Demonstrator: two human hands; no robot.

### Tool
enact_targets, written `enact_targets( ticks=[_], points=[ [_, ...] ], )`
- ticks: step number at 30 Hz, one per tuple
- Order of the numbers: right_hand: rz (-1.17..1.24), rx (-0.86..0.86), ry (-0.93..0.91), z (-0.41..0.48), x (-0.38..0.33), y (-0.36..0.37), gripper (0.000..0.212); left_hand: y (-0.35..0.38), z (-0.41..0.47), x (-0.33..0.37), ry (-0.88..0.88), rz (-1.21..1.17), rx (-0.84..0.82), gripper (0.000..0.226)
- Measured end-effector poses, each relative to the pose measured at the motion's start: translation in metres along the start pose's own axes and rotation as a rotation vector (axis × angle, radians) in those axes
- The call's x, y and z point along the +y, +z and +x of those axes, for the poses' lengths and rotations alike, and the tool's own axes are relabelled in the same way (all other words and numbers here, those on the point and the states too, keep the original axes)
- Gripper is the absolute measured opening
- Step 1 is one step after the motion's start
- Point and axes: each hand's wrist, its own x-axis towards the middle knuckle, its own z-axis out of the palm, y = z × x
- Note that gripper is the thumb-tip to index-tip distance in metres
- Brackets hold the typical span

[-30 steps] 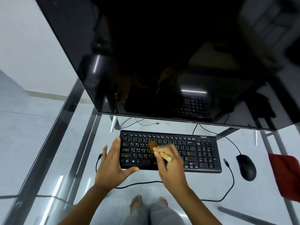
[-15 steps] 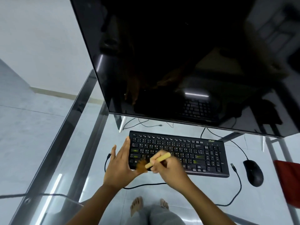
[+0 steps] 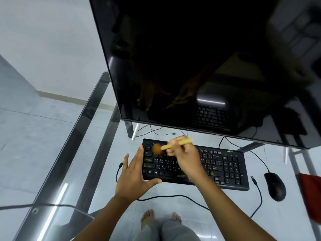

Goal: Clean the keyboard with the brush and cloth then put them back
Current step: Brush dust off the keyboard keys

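A black keyboard [image 3: 224,167] lies on the glass desk below the monitor. My right hand [image 3: 185,157] grips a small brush [image 3: 175,146] by its yellow handle; the brown bristles sit blurred over the keyboard's top-left keys. My left hand [image 3: 134,173] rests with straight fingers against the keyboard's left end, thumb along its front edge. A red cloth [image 3: 311,195] lies at the desk's far right edge, partly cut off.
A large dark monitor [image 3: 199,66] looms over the keyboard's back. A black mouse [image 3: 275,186] sits right of the keyboard, with cables [image 3: 173,197] trailing along the front. The glass desk [image 3: 57,180] shows its metal frame, the floor and my feet below.
The brush has swept from the keyboard's lower-left front edge up to the top-left keys. My left hand stays braced at the left end. The view has shifted left.
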Motion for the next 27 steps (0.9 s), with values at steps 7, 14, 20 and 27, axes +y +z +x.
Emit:
enact_targets(
  ticks=[7, 14, 20, 27],
  points=[
    [0.018, -0.077, 0.022, 0.013, -0.016, 0.022, 0.012, 0.002, 0.001, -0.001, 0.002, 0.027, -0.003, 0.12],
    [-0.095, 0.006, -0.13, 0.008, -0.009, 0.029, 0.016, 0.001, 0.001, 0.001, 0.017, 0.014, 0.021, 0.12],
    [-0.225, 0.103, -0.204, 0.01, -0.002, 0.008, 0.012, 0.001, 0.001, 0.001, 0.014, -0.006, 0.022, 0.121],
    [-0.298, 0.113, -0.204, -0.001, 0.004, 0.0, 0.008, 0.002, 0.001, 0.001, 0.012, 0.008, 0.009, 0.12]
  ],
)
